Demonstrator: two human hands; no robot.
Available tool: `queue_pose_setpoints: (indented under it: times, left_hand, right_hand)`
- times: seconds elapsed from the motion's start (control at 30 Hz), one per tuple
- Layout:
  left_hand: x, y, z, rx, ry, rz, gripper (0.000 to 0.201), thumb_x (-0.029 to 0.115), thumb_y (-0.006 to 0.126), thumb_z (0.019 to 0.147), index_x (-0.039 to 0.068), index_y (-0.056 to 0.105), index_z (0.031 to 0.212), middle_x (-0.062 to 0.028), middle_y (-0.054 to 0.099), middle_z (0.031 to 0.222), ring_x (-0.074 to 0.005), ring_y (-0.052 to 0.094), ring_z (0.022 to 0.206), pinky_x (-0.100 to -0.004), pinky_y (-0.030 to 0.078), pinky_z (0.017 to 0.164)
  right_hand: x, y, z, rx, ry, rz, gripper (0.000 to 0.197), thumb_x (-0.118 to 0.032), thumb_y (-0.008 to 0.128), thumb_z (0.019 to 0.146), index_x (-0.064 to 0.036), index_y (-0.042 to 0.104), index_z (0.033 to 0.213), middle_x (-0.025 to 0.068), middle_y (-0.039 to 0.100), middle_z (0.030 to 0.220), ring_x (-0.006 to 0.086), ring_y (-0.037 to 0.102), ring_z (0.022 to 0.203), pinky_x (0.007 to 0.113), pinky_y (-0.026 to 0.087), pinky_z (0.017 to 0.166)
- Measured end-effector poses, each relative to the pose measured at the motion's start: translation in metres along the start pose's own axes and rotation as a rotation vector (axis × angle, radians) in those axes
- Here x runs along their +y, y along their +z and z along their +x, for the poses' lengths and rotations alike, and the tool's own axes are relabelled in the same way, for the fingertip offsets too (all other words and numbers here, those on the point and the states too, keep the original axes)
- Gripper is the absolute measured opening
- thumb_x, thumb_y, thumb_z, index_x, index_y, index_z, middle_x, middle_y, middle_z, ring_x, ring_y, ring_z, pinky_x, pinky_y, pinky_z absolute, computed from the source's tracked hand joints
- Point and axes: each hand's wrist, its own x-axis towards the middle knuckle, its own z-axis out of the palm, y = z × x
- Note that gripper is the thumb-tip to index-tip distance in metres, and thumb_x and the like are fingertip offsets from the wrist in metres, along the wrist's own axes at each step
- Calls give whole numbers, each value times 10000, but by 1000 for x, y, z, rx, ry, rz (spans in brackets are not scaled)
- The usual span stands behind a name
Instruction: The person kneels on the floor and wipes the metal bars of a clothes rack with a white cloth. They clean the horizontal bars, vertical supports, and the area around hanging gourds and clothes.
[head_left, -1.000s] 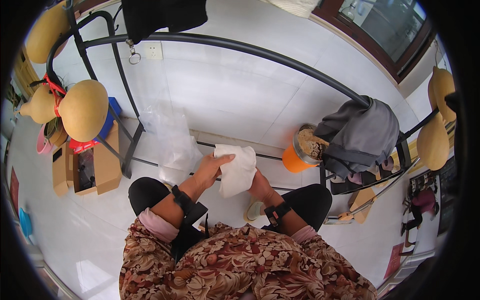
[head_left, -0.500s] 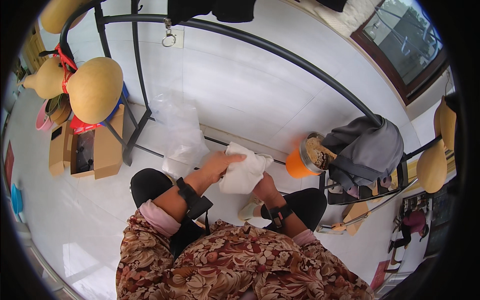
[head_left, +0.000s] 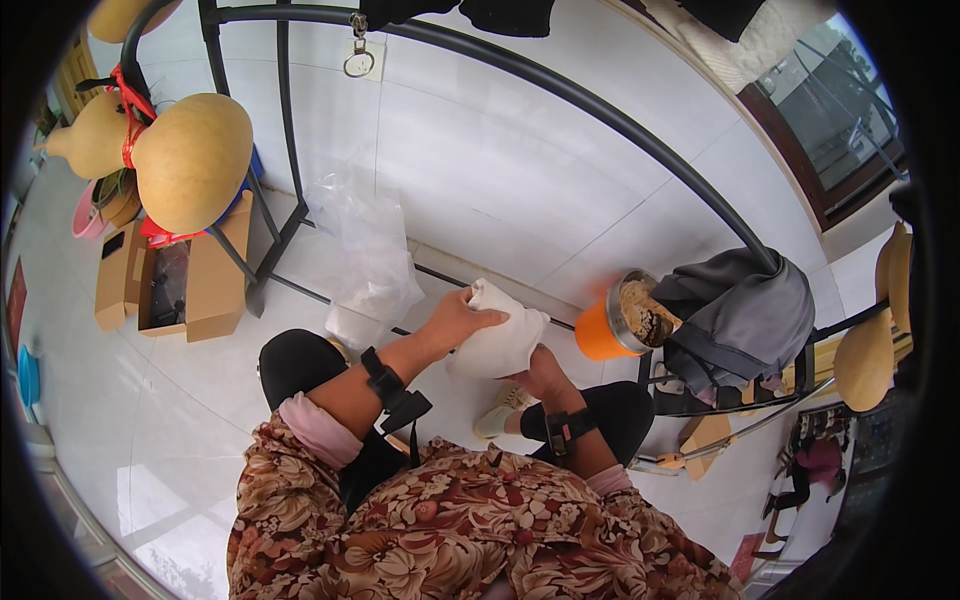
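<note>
A folded white cloth [head_left: 503, 340] is held up over my knees, its top edge bunched and its lower part rounded. My left hand [head_left: 466, 324] grips its upper left edge between thumb and fingers. From the lower right, my right hand [head_left: 546, 374] holds the cloth; most of its fingers are hidden behind or under it. Just to the right stands an orange canister [head_left: 605, 330] with a metal rim. Inside it is a tan, crumbly filling, with a light wooden scoop or spatula [head_left: 664, 311] at its edge.
A black metal rack [head_left: 560, 88] arches ahead, with grey fabric [head_left: 745, 315] draped at right. Clear plastic bags [head_left: 370, 270] lie beyond my left hand. A large gourd [head_left: 193, 163] hangs left above an open cardboard box [head_left: 215, 292]. A person [head_left: 815, 470] is at far right.
The cloth has tilted and shifted slightly up and right, its lower part now rounder. My left hand has moved right along with it. My right hand now reaches further beneath the cloth.
</note>
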Motion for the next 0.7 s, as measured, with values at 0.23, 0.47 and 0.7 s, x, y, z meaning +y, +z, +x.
queue_pose_setpoints:
  times: [0.23,0.47,0.7]
  left_hand:
    - [-6,-18,10,152,-51,-128,618,274,846,854,-76,586,1293,-162,709,1169,-249,727,997,-378,597,832]
    - [-13,-1,2,-10,-96,-217,576,222,845,857,-57,596,1296,-141,692,1225,-245,704,1081,-405,576,923]
    - [-13,-2,0,-91,-109,-186,563,160,846,842,-37,602,1309,-121,705,1199,-235,699,1062,-391,565,913]
  right_hand:
    - [5,1,12,458,42,-12,555,-133,756,915,0,537,1408,139,676,1284,236,685,1100,357,589,877]
    - [12,12,31,291,-225,852,443,-208,626,1016,-23,545,1411,128,682,1281,229,684,1130,370,587,930]
    - [4,0,17,20,-145,982,457,-350,437,1104,-36,548,1417,120,655,1336,259,665,1181,416,549,1007]
